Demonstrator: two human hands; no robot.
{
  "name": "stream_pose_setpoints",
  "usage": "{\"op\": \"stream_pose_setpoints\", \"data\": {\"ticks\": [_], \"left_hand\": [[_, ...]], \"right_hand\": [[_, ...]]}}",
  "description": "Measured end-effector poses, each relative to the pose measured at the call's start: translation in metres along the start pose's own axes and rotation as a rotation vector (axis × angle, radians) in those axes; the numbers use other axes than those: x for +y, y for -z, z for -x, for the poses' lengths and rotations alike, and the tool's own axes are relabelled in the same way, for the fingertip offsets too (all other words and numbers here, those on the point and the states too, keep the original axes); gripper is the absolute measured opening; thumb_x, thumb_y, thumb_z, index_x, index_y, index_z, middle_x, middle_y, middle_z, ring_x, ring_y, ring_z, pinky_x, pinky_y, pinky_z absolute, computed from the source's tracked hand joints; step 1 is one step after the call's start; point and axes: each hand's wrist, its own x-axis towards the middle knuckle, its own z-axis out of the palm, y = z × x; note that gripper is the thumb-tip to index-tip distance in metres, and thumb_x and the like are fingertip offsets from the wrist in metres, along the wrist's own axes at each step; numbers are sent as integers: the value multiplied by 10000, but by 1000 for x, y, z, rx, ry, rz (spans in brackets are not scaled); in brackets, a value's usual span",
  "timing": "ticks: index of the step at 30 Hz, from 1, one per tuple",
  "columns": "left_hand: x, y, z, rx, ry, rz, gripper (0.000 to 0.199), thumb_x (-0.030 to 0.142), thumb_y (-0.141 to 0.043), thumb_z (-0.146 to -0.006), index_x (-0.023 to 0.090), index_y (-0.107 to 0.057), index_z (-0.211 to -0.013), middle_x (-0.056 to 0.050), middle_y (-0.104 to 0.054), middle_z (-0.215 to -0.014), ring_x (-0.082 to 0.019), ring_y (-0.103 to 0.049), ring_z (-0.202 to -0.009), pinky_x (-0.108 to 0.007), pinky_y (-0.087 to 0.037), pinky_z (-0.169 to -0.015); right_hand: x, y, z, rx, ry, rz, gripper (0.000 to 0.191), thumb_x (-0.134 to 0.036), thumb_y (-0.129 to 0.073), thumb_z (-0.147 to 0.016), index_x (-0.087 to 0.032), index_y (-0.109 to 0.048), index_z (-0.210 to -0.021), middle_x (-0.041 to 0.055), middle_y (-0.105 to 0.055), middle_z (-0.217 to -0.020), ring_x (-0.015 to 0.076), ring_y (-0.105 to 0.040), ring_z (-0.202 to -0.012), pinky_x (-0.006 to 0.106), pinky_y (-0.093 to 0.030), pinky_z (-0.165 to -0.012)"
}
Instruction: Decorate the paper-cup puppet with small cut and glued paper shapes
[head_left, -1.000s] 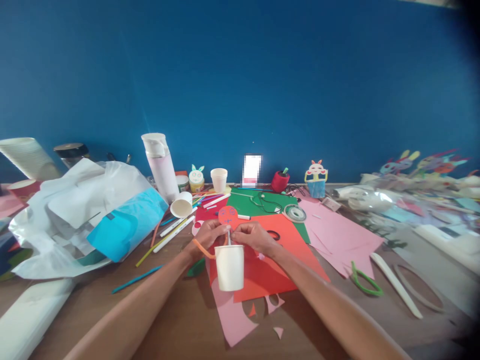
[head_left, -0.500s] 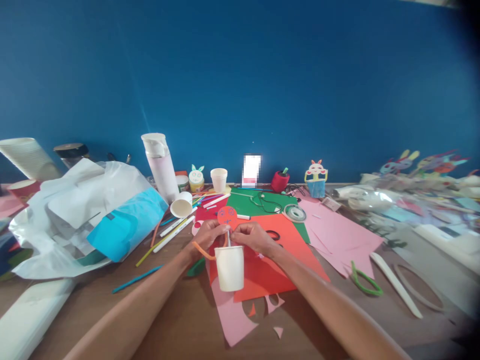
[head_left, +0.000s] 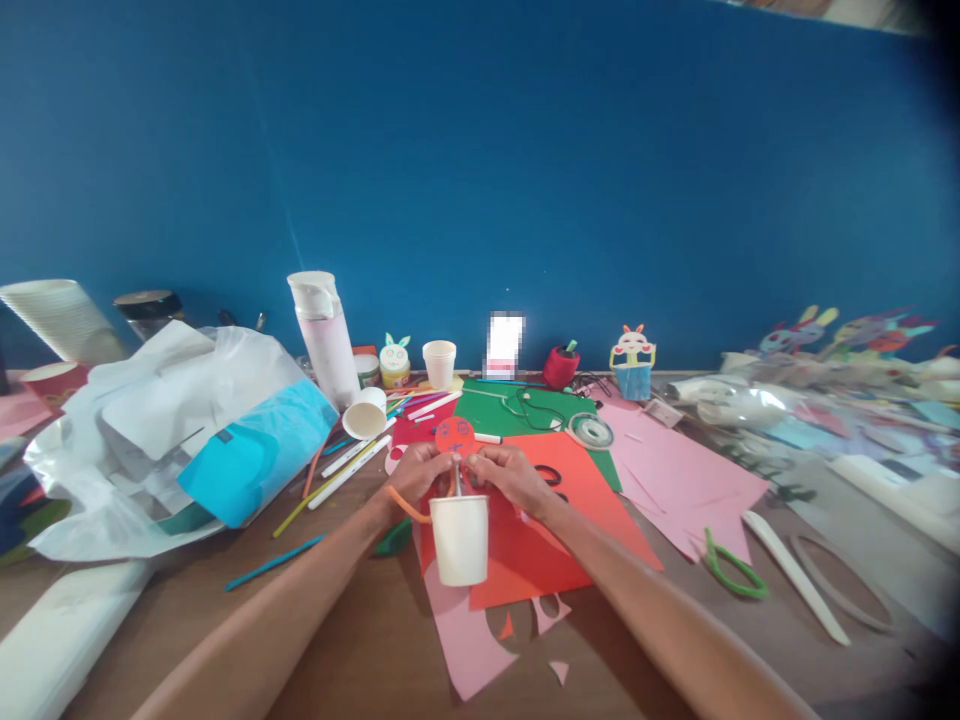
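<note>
A round orange paper face (head_left: 454,437) with blue drawn features stands above a white paper cup (head_left: 460,541). My left hand (head_left: 421,474) pinches the lower edge of the face from the left. My right hand (head_left: 508,476) pinches the same edge from the right, its fingertips close to the left ones. A thin pale strip or stick (head_left: 460,478) runs from the face down into the cup; its lower end is hidden. An orange pipe cleaner (head_left: 407,506) curves out from the cup's left side. The cup hangs over orange and pink paper.
Orange paper sheet (head_left: 570,550), green sheet (head_left: 480,405) and pink sheet (head_left: 675,470) cover the middle. At left are a plastic bag (head_left: 97,480) and markers (head_left: 345,470). A tape roll (head_left: 591,431), green pipe cleaner (head_left: 735,570) and finished cup figure (head_left: 632,380) are at right.
The view has shifted slightly. The orange face tilts a little and sits slightly lower between my hands. Both hands keep their pinch at its lower edge.
</note>
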Motion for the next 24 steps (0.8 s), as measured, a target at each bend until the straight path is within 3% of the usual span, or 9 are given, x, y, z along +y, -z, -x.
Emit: {"op": "stream_pose_setpoints", "data": {"ticks": [3,6,10,16,24], "left_hand": [[-2,0,-1,-26,-8,12,189,282,-596,-654,111,-569,-577,7,-526,-415,-68,-438,-358,-194,-298,-394],[-3,0,0,-74,-14,17,201,295,-605,-650,112,-566,-576,10,-519,-405,-64,-425,-354,-193,-287,-392],[-1,-1,1,-113,-31,2,219,317,-612,-652,110,-577,-590,8,-516,-403,-67,-433,-361,-195,-284,-397],[3,-4,3,-140,-61,-34,275,375,-604,-659,107,-574,-605,13,-506,-408,-63,-412,-356,-197,-287,-392],[13,-13,6,-130,-4,-36,276,369,-651,-598,108,-573,-552,25,-476,-391,-50,-376,-350,-193,-246,-382]], "right_hand": [[2,-1,-2,72,1,-129,233,-383,-564,-713,-151,-565,-694,-35,-508,-615,70,-442,-547,201,-357,-541],[3,-2,-3,66,17,-202,229,-366,-579,-703,-167,-604,-812,-11,-575,-726,91,-499,-627,221,-395,-608],[4,-3,-4,54,39,-182,224,-346,-591,-695,-151,-635,-798,4,-607,-730,108,-520,-663,235,-396,-645],[5,-6,-4,108,2,-265,195,-325,-611,-674,-143,-622,-745,-15,-583,-671,77,-482,-586,209,-368,-578],[-2,-10,-4,174,-32,-312,138,-278,-605,-639,-144,-594,-666,-34,-537,-584,66,-432,-515,200,-343,-522]]}}
